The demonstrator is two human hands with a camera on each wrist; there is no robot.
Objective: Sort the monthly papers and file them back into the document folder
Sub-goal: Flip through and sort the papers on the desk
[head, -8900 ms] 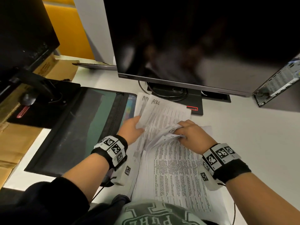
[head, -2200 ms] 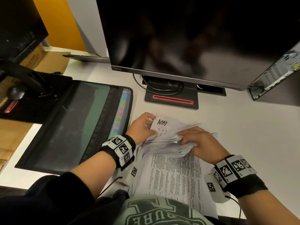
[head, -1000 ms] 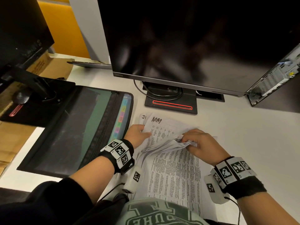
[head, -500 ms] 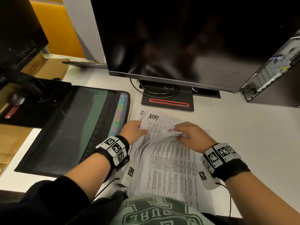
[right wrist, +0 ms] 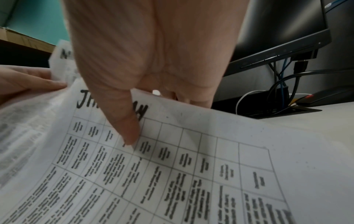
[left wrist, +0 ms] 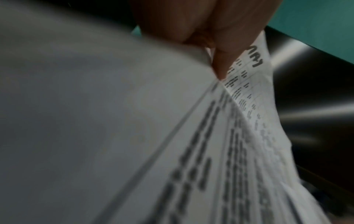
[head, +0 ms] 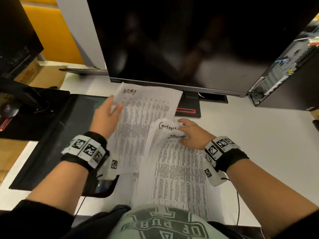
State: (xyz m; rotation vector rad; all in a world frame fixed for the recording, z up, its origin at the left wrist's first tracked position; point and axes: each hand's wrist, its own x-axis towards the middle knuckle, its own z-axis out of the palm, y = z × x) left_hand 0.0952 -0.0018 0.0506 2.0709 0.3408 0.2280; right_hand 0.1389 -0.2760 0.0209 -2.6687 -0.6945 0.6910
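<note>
Gripping: left hand [head: 105,118] pinches May sheet [head: 143,118]
Pressing: right hand [head: 191,133] holds January sheet [head: 177,171]
Risk: thin stack may slip, mixing months

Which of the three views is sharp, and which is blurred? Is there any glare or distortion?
Head view: the May sheet and left hand are motion-blurred, the January sheet is readable, straight edges bow, and the dark monitor shows dim reflections. Left wrist view: heavily blurred. Right wrist view: the table print is sharp near the right hand and softer at the edges.
</note>
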